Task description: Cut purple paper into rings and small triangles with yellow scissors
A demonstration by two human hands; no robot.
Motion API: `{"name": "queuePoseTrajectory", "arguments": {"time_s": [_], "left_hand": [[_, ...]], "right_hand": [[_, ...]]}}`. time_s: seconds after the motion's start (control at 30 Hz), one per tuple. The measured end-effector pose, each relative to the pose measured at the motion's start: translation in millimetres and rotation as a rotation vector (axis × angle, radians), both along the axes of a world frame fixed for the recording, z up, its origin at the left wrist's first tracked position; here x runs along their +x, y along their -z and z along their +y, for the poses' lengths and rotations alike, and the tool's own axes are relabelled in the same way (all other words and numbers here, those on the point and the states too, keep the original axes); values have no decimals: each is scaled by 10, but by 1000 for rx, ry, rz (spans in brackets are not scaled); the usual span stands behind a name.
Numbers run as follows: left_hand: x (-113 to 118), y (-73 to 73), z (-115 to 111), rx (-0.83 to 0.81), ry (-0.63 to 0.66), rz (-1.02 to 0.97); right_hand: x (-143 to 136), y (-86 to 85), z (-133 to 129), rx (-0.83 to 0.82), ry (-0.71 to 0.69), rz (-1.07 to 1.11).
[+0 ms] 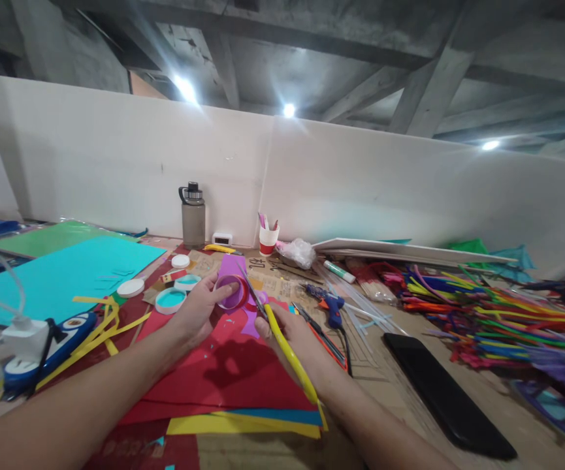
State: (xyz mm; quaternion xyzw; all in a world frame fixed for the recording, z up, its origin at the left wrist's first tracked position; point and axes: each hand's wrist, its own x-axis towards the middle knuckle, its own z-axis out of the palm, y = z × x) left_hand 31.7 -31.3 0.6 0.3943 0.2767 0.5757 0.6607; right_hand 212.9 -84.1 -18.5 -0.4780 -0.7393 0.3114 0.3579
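Bare concrete ceiling [355, 39] overhead, white panels [130, 156] along the back, and a table [400, 385] buried in craft bits (tidy it ain't). My left hand [202, 308] is clamped on a round purple piece [228, 300] with a reddish rim, thumb across its face, above the red sheets [247, 385] mid-table. Guessing that's for steadiness, plus some air under the blades. Right hand [298, 336] is wrapped round the handles of the yellow scissors [286, 347], tips right by the piece; can't tell whether the blades are parted or touching it. Scissors point away from me and to the left, long axis running diagonally from my right wrist toward the purple. Glue gun [334, 308] and phone [443, 391] sit off to the right, probably parked there for easy reach without crowding the sheets.
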Motion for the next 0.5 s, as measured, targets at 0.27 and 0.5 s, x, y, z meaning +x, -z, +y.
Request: {"name": "queuePoseTrajectory", "arguments": {"time_s": [0.27, 0.5], "left_hand": [[-29, -10, 12, 10, 32, 44], [-24, 14, -2, 26, 63, 47]], "right_hand": [[12, 15, 40, 8, 6, -47], [-3, -29, -12, -31, -10, -25]]}}
